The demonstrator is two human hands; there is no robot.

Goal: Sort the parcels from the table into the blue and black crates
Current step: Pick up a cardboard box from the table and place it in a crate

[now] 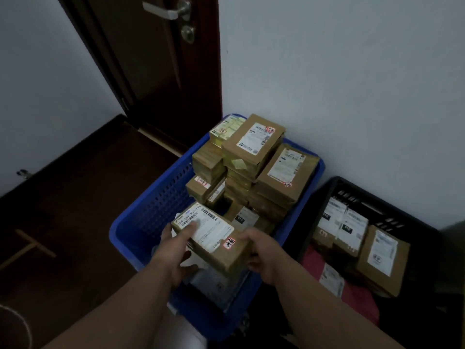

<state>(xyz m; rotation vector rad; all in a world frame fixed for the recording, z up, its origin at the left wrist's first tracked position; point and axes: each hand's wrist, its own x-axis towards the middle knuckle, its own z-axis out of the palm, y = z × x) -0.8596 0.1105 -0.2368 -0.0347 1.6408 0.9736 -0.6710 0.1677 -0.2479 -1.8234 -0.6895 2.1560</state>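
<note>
Parcel [214,235] held w/ both our hands over blue crate [151,210]. L hand [176,248] fingers on label, R hand [261,253] fingers curled round its edge. Black crate [327,197] sits beside.

Matt cardboard parcel [214,238], paper label; perforated plastic blue crate [151,215]; metal door handle [166,10].

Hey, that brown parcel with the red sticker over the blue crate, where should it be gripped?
Grip the brown parcel at its two short ends, from the near side, as the left hand and right hand do: it is a flat box, tilted, too wide for one hand.
</note>
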